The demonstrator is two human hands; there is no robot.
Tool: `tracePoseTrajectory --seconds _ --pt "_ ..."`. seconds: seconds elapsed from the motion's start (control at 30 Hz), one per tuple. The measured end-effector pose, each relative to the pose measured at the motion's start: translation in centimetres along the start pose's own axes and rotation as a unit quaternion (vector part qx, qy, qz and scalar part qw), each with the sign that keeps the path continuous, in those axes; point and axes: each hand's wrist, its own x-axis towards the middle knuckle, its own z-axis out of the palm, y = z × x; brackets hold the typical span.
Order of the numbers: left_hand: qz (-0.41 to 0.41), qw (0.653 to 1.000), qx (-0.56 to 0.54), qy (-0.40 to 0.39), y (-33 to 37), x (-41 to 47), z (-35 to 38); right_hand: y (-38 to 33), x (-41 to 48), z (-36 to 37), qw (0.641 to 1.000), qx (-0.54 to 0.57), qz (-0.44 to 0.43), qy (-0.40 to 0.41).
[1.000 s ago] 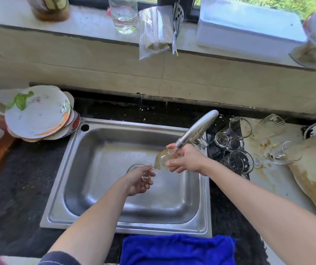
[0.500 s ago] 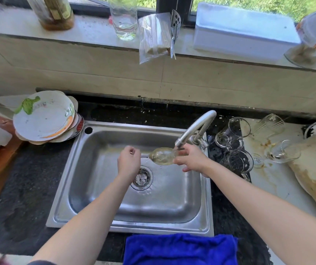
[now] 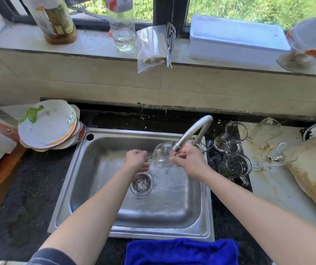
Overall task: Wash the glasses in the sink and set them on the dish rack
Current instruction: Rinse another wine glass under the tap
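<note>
Tabletop (image 3: 29, 197), dark stone, you are facing it: stacked plates (image 3: 46, 125) sitting left of the sink (image 3: 153, 235); glass mugs (image 3: 235, 165) standing just right; blue cloth (image 3: 180, 251) lying along the near edge.

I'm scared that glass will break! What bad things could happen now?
The wine glass is held right by the metal faucet spout; a bump could chip it. The left hand pinches only its thin stem, so it might slip into the steel sink. The glass mugs crowd the counter just beside the right hand, which could knock them.
</note>
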Motion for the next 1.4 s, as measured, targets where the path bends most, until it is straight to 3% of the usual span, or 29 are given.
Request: tracePoseTrajectory --seconds 0.07,0.13,0.3,0.5,0.57,0.73,0.87,1.0,1.17,1.3,1.4 --pt "-0.107 0.992 -0.008 -0.073 -0.8 0.8 0.6 0.4 -0.3 -0.6 0.99 -0.107 -0.088 -0.004" --pt "-0.145 0.981 0.036 -0.124 -1.7 1.8 1.1 1.2 -0.7 -0.9 0.959 -0.211 -0.189 -0.007" --pt "-0.118 0.988 -0.034 -0.096 -1.9 2.7 3.1 2.5 -2.6 -1.3 0.888 -0.331 -0.313 0.058" --pt "-0.081 0.993 -0.018 -0.083 -1.2 2.9 3.4 3.2 -2.2 -1.1 0.855 -0.378 -0.352 0.035" --pt "-0.058 0.995 -0.036 -0.07 -1.0 3.3 3.3 3.4 -1.8 -0.9 0.853 -0.396 -0.339 0.011" --pt "0.014 0.996 -0.066 -0.056 0.5 2.5 3.6 2.5 -1.2 1.2 0.874 -0.432 -0.213 -0.054" --pt "0.029 0.997 -0.07 -0.008 0.9 3.3 2.0 3.0 -2.2 0.8 0.884 -0.389 -0.246 -0.085" --pt "0.026 0.996 -0.083 -0.026 0.6 2.6 3.1 1.7 -1.2 2.2 0.903 -0.391 -0.167 -0.056" --pt "0.015 0.993 -0.117 0.0 0.1 3.1 1.9 2.2 -2.0 1.3 0.91 -0.358 -0.174 -0.12" --pt "0.011 0.988 -0.151 -0.01 -0.4 2.1 3.7 1.2 -1.5 2.6 0.936 -0.331 -0.101 -0.065" --pt "0.013 0.991 -0.131 0.016 -0.5 2.6 2.6 1.7 -2.6 1.4 0.93 -0.323 -0.122 -0.126"
